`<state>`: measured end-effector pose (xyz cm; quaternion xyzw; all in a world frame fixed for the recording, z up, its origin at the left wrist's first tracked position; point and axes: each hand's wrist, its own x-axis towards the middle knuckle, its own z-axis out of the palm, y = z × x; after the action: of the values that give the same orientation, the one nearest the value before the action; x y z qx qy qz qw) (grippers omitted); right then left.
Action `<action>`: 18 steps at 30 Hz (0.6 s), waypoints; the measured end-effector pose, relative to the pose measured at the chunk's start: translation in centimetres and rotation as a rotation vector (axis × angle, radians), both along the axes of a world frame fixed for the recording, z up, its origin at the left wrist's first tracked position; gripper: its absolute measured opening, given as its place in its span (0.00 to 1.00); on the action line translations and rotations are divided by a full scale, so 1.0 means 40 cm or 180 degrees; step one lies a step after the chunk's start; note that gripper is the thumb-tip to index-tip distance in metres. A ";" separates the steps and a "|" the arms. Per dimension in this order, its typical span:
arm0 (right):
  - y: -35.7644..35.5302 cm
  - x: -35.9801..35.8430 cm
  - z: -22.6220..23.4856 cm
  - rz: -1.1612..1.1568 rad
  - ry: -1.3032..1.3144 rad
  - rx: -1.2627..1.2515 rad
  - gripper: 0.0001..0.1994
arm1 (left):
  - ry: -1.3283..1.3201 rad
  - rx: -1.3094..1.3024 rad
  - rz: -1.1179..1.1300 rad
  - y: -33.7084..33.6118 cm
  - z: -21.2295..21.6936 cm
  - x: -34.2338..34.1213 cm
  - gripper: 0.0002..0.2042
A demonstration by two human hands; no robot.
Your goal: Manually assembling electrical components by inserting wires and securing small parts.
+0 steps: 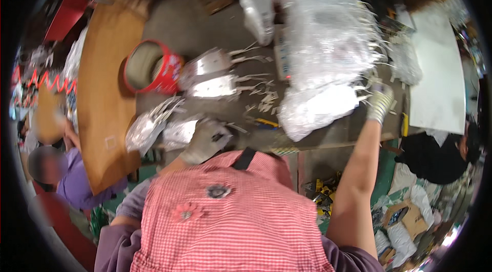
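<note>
Left hand (pixel 207 139) in a grey glove, low by the tabletop (pixel 205 26) edge, fingers curled on a shiny silver bag (pixel 177 133). Right hand (pixel 380 102) gloved too, stretched far out beside the big heap of clear bags (pixel 328 31); fingers blurred, cannot tell. Red tin (pixel 154 67) near the left.

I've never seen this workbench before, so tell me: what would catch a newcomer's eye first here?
The big heap of clear plastic bags at the bench's far middle stands out most, with the gloved right hand reaching out to its right edge. Left of it sits a round red tin, open at the top. Close in, the gloved left hand rests by small shiny packets.
</note>
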<state>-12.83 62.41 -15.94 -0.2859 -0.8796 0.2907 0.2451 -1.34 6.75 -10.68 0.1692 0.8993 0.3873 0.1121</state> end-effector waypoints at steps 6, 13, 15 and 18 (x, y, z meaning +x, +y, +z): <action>-0.516 0.198 0.368 0.1278 0.1699 -0.1824 0.08 | -0.0192 0.0046 0.0262 -0.012 -0.014 0.005 0.05; -0.868 0.345 0.148 0.2183 -0.1185 -0.3630 0.08 | 0.0011 0.0195 0.0211 -0.018 -0.025 -0.001 0.05; -0.882 0.348 0.095 0.2032 -0.1331 -0.3814 0.08 | -0.0037 0.0309 0.0286 -0.018 -0.028 0.004 0.05; -0.893 0.344 0.085 0.1948 -0.1516 -0.4017 0.07 | -0.0139 0.0462 0.0351 -0.019 -0.028 0.006 0.05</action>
<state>0.94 26.70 -12.53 -0.1697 -0.6150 0.7265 -0.2554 -1.09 6.00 -11.81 0.1186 0.8742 0.4606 0.0976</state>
